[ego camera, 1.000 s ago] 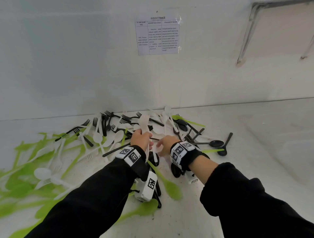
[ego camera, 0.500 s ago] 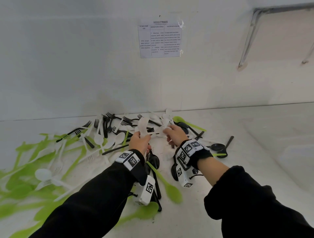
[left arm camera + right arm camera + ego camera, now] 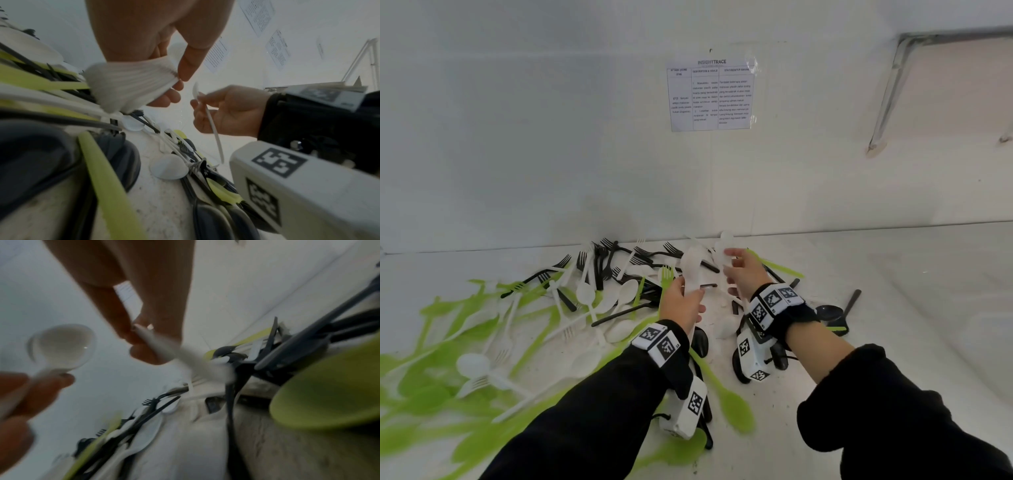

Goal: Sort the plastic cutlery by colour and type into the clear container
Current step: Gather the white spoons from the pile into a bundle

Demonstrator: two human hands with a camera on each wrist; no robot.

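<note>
Cutlery of green, white and black plastic (image 3: 599, 291) lies heaped on the white desk (image 3: 893, 308), against the pale wall. The green pieces spread toward the person's left, black forks sit at the back of the heap, white spoons and forks in between.

The left hand (image 3: 681, 305) is raised just above the heap and grips a bundle of white plastic spoons (image 3: 692, 267), bowls pointing up. In the left wrist view the handles of this bundle fan out below the curled fingers (image 3: 164, 97), the thumb pressed on them.

The right hand (image 3: 744, 274) hovers just beside the left, apart from it, and pinches a single white plastic spoon (image 3: 207, 113) by its handle between thumb and fingers. In the right wrist view that spoon is blurred.

A green plastic spoon (image 3: 726, 394) lies on the desk between the two forearms, its bowl toward the person. A black plastic spoon (image 3: 832, 313) rests on the desk to the right of the right wrist.

A printed paper sheet (image 3: 710, 96) is stuck on the wall above the heap. The clear container cannot be made out with certainty in any view.
</note>
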